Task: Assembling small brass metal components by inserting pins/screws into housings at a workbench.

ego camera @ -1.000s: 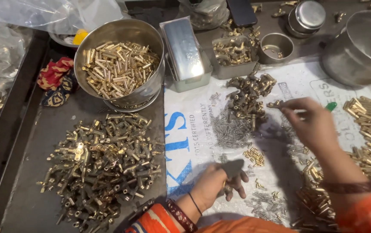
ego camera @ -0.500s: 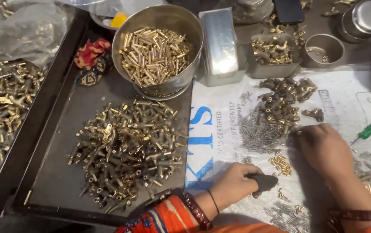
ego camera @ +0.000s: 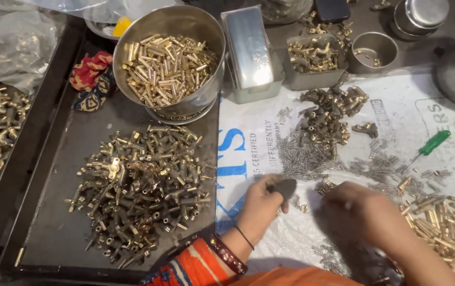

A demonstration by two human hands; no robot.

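Bottom centre: left hand (ego camera: 259, 206) closed around a small dark part (ego camera: 283, 186), thumb on top, probably steadying it for fitting. Right hand (ego camera: 367, 214) beside it, palm down over white printed sheet (ego camera: 423, 111); fingers blurred, grip cannot be told. Tiny springs (ego camera: 304, 159) scattered just above, within reach. Lower right: brass tubes (ego camera: 444, 217) heaped. Left: dark tray (ego camera: 58, 222) with brass fittings pile (ego camera: 137, 185). Upper centre: steel bowl (ego camera: 206, 95) of brass pins. Right: green screwdriver (ego camera: 431, 145) lying loose.

Small dark part (ego camera: 283, 186) in left fingers
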